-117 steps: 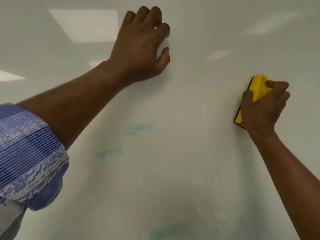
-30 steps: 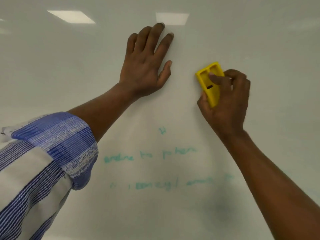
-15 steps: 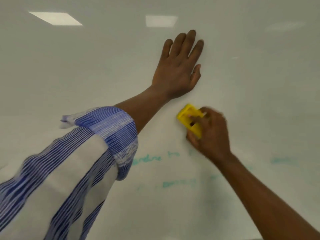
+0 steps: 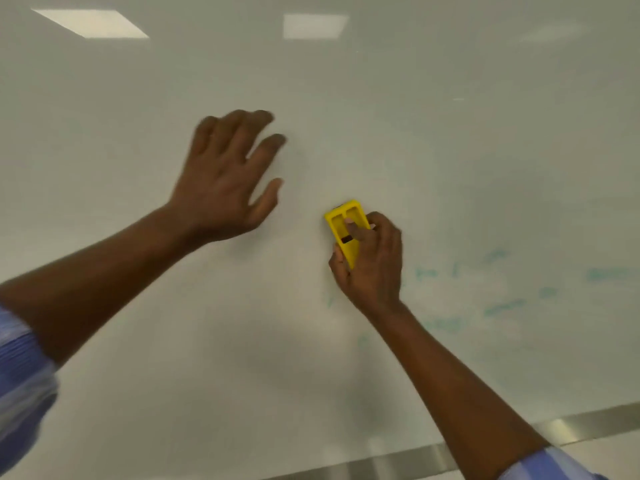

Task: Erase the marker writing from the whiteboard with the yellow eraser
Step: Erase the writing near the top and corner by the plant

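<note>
Clamping yellow eraser (image 4: 341, 223) in right grip (image 4: 375, 265), flat on whiteboard (image 4: 450, 150). Holding left grip (image 4: 221, 188) apart (blurred) at 10 o'clock from eraser. Faint marker writing (image 4: 505, 306) at 4 o'clock.

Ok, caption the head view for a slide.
Right hand holds eraser against whiteboard, left hand spread beside it, faint teal writing to the right.

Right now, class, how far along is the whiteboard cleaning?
Done: the whiteboard left of the eraser looks clean. In hand: the right hand grips the eraser against the board, left hand open. Left: faint teal writing right of and below the eraser.
</note>
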